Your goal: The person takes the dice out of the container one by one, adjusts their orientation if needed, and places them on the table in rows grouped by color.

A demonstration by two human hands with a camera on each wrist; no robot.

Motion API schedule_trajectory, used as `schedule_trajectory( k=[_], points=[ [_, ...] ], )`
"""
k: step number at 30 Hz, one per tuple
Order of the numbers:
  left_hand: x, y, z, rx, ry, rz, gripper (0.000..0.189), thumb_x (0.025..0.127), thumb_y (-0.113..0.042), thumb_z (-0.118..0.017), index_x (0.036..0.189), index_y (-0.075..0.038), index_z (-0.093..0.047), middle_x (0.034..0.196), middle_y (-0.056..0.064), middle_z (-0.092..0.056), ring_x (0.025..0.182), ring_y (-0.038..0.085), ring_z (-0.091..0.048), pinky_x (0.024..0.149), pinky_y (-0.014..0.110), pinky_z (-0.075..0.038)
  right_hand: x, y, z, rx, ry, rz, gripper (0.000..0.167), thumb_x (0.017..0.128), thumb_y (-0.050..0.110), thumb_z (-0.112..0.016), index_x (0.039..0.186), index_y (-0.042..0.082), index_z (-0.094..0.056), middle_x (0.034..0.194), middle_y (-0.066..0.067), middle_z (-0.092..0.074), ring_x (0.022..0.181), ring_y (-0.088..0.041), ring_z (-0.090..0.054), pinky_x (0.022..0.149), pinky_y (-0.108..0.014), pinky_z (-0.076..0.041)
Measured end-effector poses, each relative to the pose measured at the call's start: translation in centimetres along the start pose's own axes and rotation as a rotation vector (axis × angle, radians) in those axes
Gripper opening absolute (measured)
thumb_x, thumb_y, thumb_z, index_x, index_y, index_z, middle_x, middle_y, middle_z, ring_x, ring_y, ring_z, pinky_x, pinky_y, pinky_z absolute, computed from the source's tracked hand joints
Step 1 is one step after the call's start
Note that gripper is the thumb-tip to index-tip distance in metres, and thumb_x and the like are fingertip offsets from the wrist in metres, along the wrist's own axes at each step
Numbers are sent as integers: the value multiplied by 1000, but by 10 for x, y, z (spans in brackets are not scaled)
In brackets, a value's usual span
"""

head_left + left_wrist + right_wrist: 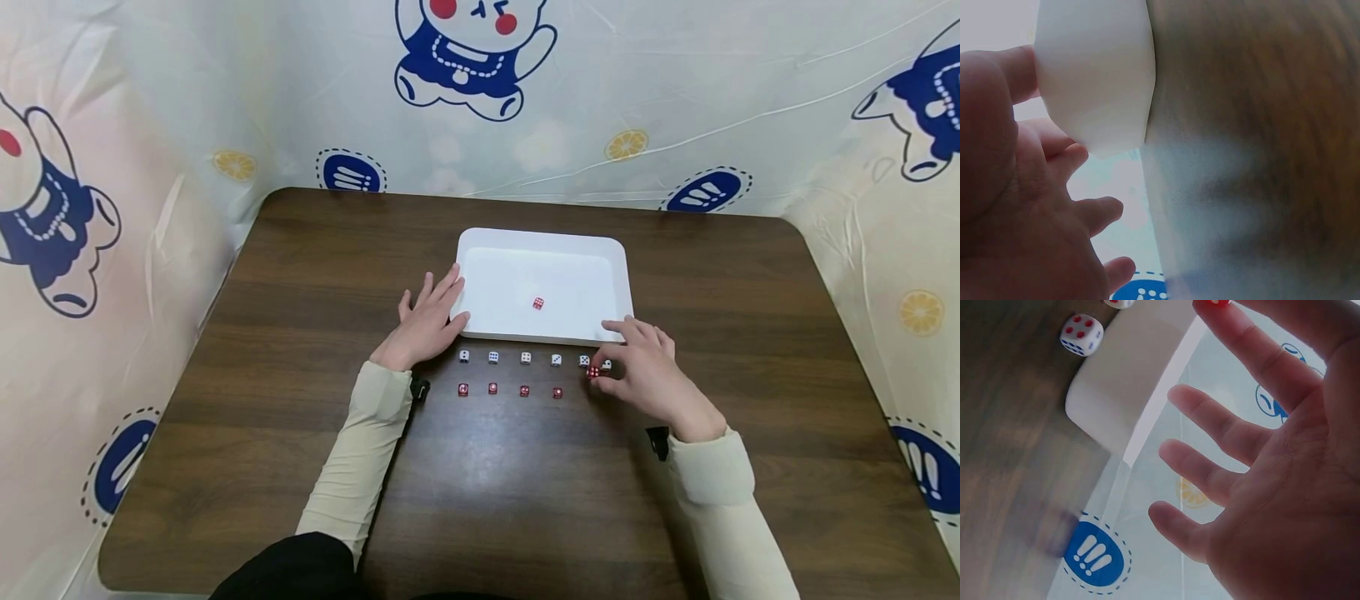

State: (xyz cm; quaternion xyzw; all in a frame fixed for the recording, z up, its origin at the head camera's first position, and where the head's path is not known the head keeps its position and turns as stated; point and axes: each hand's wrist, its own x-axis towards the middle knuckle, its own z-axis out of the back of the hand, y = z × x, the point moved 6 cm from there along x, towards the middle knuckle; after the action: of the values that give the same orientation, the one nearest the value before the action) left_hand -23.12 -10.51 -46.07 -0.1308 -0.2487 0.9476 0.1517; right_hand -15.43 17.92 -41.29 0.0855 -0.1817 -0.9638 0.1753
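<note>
A white tray (543,239) lies on the table with one red die (537,303) inside. My left hand (423,329) rests against the tray's left side, fingers spread and fairly straight; thumb and forefinger touch its wall (1097,75) in the left wrist view. Between thumb and forefinger, my right hand (648,367) pinches a red die (592,372) just above the table; its other fingers extend toward the tray's front right corner. A row of several white dice (526,357) runs along the tray's front, partly hidden by the right hand. Nearer to me lies a row of several red dice (524,391).
The dark wooden table (300,467) has rounded corners. A patterned curtain (225,100) surrounds its back and sides. Dark wrist devices (658,442) sit at both cuffs. In the right wrist view a white die (1082,335) stands beside the tray wall.
</note>
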Motion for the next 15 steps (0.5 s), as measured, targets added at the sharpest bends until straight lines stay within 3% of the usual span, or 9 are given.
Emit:
schedule_trajectory(
  k=[15],
  points=[
    [0,0,0,-3,-2,-3,62,102,-39,-39,155,-15,-19,164,-9,2,151,34,5,112,67,1,-8,-1,-18,-21,-58,45,11,75,19,-81,82,19,-72,143,-21,-44,138,-49,-25,103,-68,-16]
  ],
)
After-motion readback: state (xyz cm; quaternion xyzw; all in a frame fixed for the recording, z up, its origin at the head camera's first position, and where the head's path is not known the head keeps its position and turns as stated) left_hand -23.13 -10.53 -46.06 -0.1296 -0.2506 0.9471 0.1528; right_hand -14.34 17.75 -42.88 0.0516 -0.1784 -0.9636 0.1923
